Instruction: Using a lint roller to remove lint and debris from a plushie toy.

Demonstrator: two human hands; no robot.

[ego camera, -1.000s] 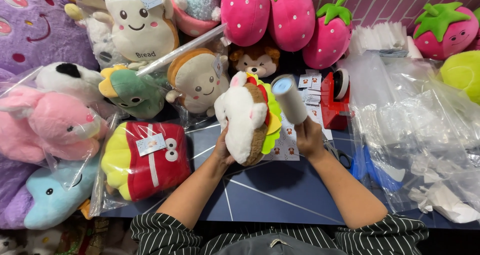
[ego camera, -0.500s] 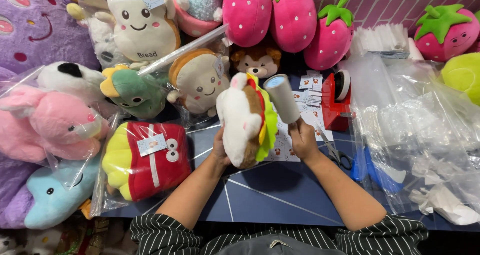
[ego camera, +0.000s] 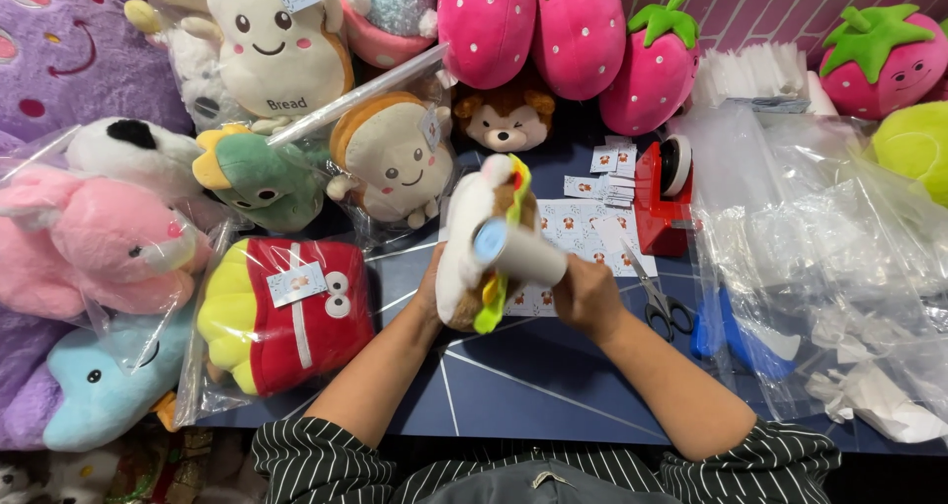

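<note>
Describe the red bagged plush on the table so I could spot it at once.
Start at the dark blue table, then look left of the person's left hand. The red fries-box plush lies there in a clear bag; unlike its animal neighbours, it has yellow fries and cartoon eyes.

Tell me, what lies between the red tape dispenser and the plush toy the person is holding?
In the head view, small printed paper tags lie scattered on the blue table between the red tape dispenser and the plush toy.

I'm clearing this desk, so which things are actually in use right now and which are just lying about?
In use:
left hand holding burger plush
right hand holding lint roller against it

Lying about:
tape dispenser
scissors
sticker sheets
bagged fries plush
strawberry plushes
</note>
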